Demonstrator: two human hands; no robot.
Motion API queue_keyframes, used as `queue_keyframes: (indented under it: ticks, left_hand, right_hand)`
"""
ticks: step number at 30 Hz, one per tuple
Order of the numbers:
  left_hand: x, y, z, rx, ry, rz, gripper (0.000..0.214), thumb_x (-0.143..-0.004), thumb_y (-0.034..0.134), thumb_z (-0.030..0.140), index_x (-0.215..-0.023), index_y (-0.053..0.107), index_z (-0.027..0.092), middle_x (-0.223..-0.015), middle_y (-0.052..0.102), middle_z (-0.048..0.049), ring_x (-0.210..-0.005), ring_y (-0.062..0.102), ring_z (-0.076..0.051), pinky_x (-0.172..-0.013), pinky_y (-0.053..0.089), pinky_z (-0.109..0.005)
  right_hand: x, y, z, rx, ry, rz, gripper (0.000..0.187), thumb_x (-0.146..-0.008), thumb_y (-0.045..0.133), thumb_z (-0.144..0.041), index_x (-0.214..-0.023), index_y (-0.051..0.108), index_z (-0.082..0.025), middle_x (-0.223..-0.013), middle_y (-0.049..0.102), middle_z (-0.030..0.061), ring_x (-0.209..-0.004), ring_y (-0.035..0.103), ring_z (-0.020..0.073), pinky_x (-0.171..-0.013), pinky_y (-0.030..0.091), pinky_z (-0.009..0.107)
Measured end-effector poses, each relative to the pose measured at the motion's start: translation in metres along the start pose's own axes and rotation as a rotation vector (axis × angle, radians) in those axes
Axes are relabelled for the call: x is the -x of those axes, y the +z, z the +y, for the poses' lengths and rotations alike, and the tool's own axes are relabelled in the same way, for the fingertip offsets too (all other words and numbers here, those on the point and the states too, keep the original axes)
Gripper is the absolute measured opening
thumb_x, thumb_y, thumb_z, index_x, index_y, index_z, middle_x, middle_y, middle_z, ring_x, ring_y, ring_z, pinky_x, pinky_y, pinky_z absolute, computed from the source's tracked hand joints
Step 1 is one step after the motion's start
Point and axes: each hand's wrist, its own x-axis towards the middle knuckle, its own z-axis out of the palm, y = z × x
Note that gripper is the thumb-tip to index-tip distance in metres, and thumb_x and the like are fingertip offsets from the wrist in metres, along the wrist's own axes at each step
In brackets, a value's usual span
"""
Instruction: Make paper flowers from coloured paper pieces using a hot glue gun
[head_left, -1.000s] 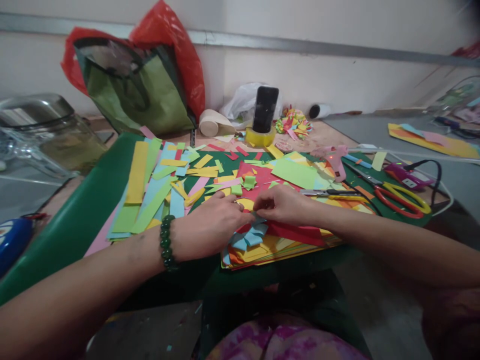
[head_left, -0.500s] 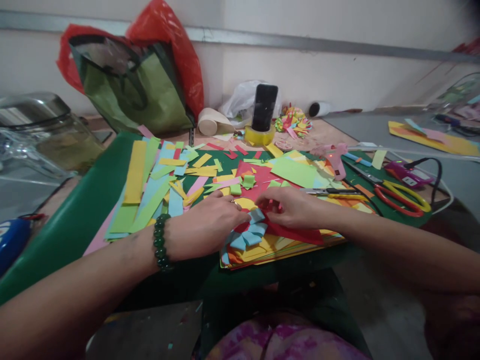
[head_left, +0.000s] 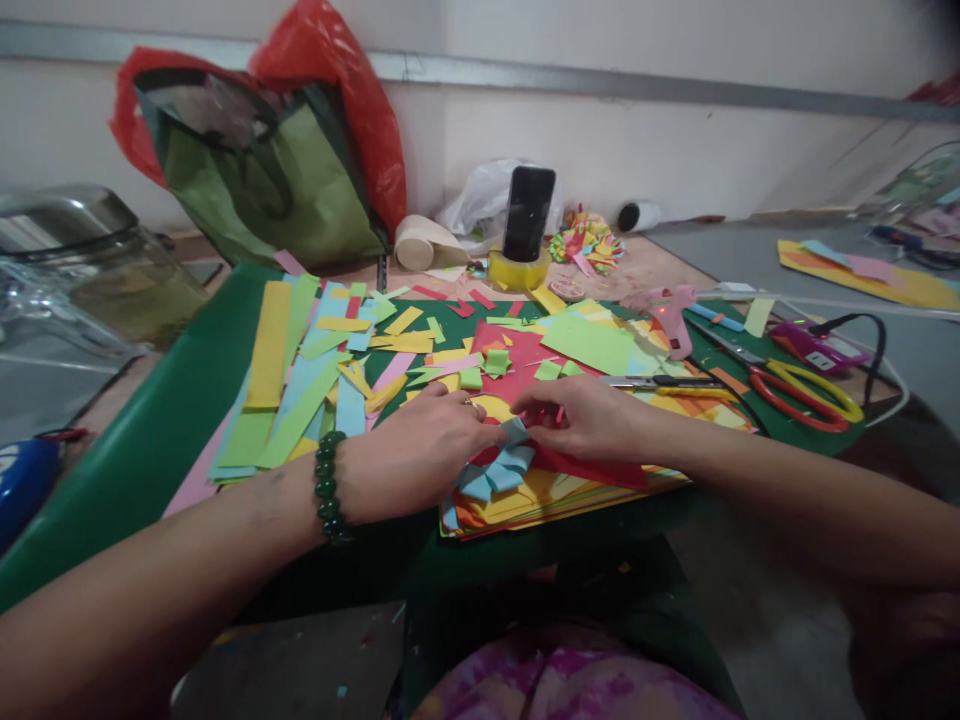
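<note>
A piece made of light-blue paper loops (head_left: 491,478), set in a ring, lies on a stack of coloured paper (head_left: 540,505) close to me. My left hand (head_left: 431,445), with a green bead bracelet at the wrist, is closed at its left edge, fingertips on the blue loops. From the other side my right hand (head_left: 581,418) has thumb and fingers pinched at the topmost blue loop. Red paper (head_left: 592,465) lies beneath my right hand. The fingers partly hide the centre of the piece.
Coloured strips (head_left: 268,345) cover the green mat's (head_left: 90,470) left half. To the right are a utility knife (head_left: 660,382), a pink glue gun (head_left: 673,318) and scissors (head_left: 802,392). Behind stand a phone (head_left: 529,215) on a yellow tape roll (head_left: 519,270), a green bag (head_left: 277,180) and a glass jar (head_left: 112,270).
My left hand has shifted slightly to the right. My right fingertips have closed in on the top blue loop. The things around them have stayed put.
</note>
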Motion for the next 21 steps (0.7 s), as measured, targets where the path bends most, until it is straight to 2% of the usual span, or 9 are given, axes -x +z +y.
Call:
queue_keyframes:
  ticks: [5,13,18,21]
  left_hand:
    - [0.0002,-0.0043,0.0010,0.000,0.004,-0.036,0.038,-0.079,0.054,0.010,-0.113,0.063,0.024,-0.087,0.070,-0.0051,-0.084,0.061,-0.021,-0.078,0.035,-0.033]
    - [-0.0002,-0.0050,0.0019,0.011,-0.017,-0.045,0.026,-0.079,0.055,0.010,-0.100,0.066,0.020,-0.083,0.068,-0.0066,-0.082,0.061,-0.023,-0.079,0.036,-0.035]
    - [-0.0018,-0.0049,0.0028,-0.026,-0.016,-0.074,0.030,-0.076,0.056,0.009,-0.103,0.065,0.021,-0.082,0.068,-0.0060,-0.081,0.060,-0.023,-0.075,0.036,-0.035]
    - [-0.0025,-0.0056,0.0037,-0.042,-0.019,-0.097,0.028,-0.078,0.055,0.010,-0.102,0.065,0.021,-0.084,0.068,-0.0063,-0.083,0.061,-0.023,-0.078,0.037,-0.035]
  right_hand:
    - [-0.0014,-0.0005,-0.0028,-0.002,0.027,-0.046,0.031,-0.080,0.060,-0.015,-0.110,0.066,-0.014,-0.082,0.071,0.0043,-0.067,0.061,0.0141,-0.060,0.042,0.023]
    - [-0.0033,-0.0012,-0.0026,-0.035,0.029,-0.035,0.022,-0.080,0.055,-0.013,-0.097,0.070,-0.012,-0.085,0.072,0.0068,-0.072,0.063,0.0156,-0.064,0.045,0.025]
    - [-0.0045,0.0003,0.0004,-0.121,0.034,-0.004,0.021,-0.080,0.054,-0.015,-0.095,0.069,-0.012,-0.072,0.070,0.0030,-0.064,0.061,0.0138,-0.060,0.044,0.024]
    - [-0.0047,0.0023,0.0025,-0.161,0.014,0.003,0.020,-0.079,0.053,-0.014,-0.092,0.069,-0.014,-0.073,0.070,0.0024,-0.066,0.062,0.0139,-0.061,0.044,0.023]
